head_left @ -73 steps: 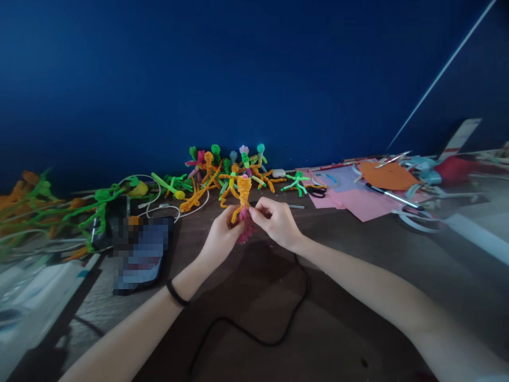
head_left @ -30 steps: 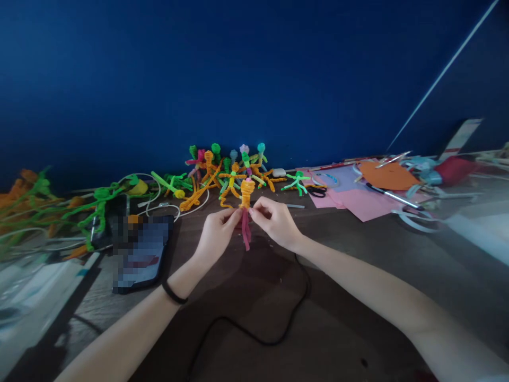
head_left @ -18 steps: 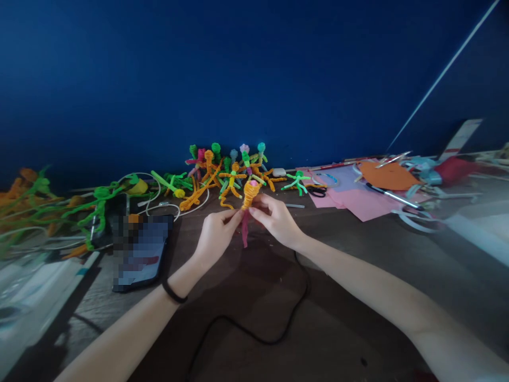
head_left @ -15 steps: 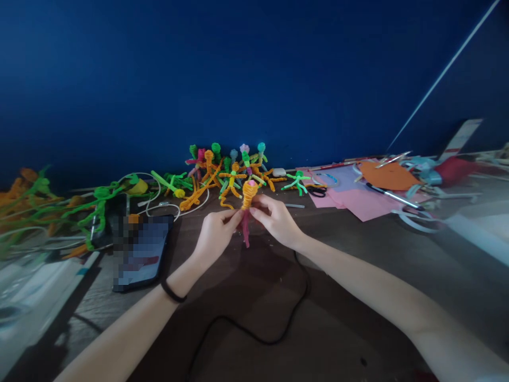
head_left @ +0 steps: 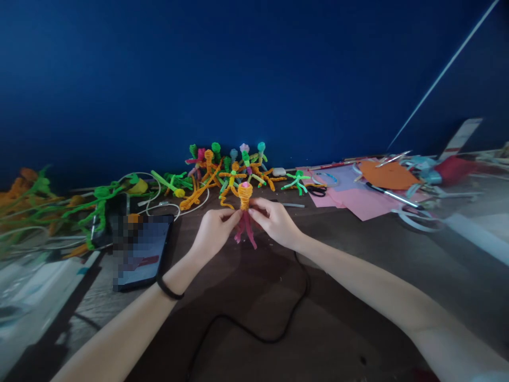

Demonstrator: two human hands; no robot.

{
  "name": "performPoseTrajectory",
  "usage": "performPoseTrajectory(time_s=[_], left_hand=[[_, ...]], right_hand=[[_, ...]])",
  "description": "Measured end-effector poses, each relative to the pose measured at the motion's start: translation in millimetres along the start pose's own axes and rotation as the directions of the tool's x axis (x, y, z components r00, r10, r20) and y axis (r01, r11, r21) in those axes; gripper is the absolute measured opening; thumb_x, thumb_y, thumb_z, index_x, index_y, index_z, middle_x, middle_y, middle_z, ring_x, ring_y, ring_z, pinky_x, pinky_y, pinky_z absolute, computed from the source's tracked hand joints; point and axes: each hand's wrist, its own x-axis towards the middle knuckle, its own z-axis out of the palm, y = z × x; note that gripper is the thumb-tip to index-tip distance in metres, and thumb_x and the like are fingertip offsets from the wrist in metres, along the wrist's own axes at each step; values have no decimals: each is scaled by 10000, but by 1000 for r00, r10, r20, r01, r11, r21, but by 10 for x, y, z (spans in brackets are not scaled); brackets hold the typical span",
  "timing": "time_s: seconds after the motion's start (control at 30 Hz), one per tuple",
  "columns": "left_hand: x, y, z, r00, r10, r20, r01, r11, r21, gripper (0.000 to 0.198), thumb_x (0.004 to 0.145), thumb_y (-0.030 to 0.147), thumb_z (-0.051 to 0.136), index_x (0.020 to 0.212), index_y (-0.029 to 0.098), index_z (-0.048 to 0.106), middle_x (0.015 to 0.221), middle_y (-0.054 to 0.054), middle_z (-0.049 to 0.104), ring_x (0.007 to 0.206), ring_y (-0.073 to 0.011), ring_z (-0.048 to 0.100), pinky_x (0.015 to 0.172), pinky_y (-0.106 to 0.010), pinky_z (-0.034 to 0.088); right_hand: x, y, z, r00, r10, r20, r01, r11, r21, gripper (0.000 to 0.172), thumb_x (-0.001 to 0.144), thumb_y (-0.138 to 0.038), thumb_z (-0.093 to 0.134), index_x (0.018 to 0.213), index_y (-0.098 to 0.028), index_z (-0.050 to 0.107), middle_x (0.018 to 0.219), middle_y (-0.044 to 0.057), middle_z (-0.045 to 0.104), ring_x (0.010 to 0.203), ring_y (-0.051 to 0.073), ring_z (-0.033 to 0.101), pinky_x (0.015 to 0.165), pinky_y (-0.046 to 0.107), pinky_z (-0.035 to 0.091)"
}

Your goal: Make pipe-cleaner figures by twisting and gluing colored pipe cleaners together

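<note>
Between my hands stands a pipe-cleaner figure with an orange coiled head, a pink spot on its top and dark pink strands hanging below. My left hand pinches it at the neck from the left, thumb and forefinger closed. From the other side my right hand grips the same neck, its fingers partly hidden behind the figure. Just beyond, several finished-looking pipe-cleaner figures in orange, green and pink are crowded against the blue wall.
A phone lies left of my left hand. Green pipe cleaners and white cables spread at the far left. Pink paper, an orange sheet and a pen lie on the right. A black cord snakes across the table in front.
The figure has turned more upright between my fingers, and its pink strands have spread apart below. Both hands keep their hold and have barely shifted.
</note>
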Motion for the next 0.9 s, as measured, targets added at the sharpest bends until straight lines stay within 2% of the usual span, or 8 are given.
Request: performPoseTrajectory(time_s=[0.2, 0.43, 0.67, 0.9], left_hand=[[17, -10, -4, 999, -34, 23, 35, 998, -61, 330, 756, 365, 497, 587, 121, 643, 539, -1, 576, 533, -111, 434, 513, -227, 314], [27, -12, 1, 994, -97, 58, 106, 978, -178, 309, 731, 366, 530, 581, 119, 638, 517, 14, 546, 474, -85, 368, 469, -229, 269], [31, -42, 19, 988, -128, 81, 146, 948, -281, 290, 718, 358, 555, 552, 131, 627, 524, -2, 590, 487, -92, 420, 464, -231, 269], [32, -43, 33, 984, -150, 93, 172, 936, -308, 268, 715, 340, 566, 561, 133, 641, 513, 6, 588, 479, -86, 423, 458, -228, 269]], right_hand=[[-2, 18, 5, 999, -10, 32, 10, 1000, 6, 269, 833, -190, 438, 1038, -128, 601, 833, 51, 646, 728, 144, 576, 654, 265, 451], [-2, 11, 7, 998, 17, 57, -21, 997, 77, 240, 834, -187, 435, 994, -117, 600, 683, 18, 583, 654, 125, 539, 606, 244, 427], [-8, -3, 7, 996, 51, 73, -62, 986, 157, 209, 823, -168, 442, 959, -115, 592, 605, -10, 514, 581, 107, 494, 572, 236, 407], [-5, 10, 12, 994, 54, 90, -69, 984, 166, 210, 825, -166, 429, 958, -113, 583, 617, -13, 505, 543, 89, 452, 539, 224, 384]])
